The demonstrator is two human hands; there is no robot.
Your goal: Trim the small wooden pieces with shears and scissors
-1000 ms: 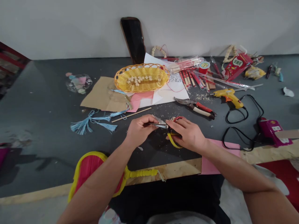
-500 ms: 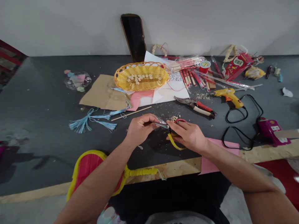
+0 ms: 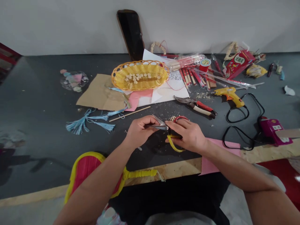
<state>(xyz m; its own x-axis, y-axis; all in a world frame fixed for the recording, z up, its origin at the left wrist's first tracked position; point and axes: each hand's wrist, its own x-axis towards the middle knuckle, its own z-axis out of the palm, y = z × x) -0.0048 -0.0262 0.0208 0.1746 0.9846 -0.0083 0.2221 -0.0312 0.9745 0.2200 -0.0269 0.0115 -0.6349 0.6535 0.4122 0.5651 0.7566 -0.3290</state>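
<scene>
My right hand (image 3: 191,135) is closed around the handles of a pair of scissors (image 3: 161,127), one loop red and the other yellow. The blades point left and stand apart. Close in front of them my left hand (image 3: 140,130) is pinched at the blade tips; whatever lies between its fingers is too small or hidden to make out. Just behind the scissors sits a small heap of pale bits (image 3: 172,118), with crumbs strewn about. Farther back, a yellow woven basket (image 3: 140,86) holds small cream-coloured clusters.
Pruning shears (image 3: 197,106) and a yellow glue gun (image 3: 229,96) with a black cord lie to the right. Blue tassels (image 3: 85,121) and a thin stick (image 3: 130,113) are at left. A red fan-shaped piece with yellow edging (image 3: 85,168) overlaps the front edge. A phone (image 3: 131,34) leans on the wall.
The scissor blades have spread wider. Both hands stay close together in nearly the same place, and the view has shifted slightly.
</scene>
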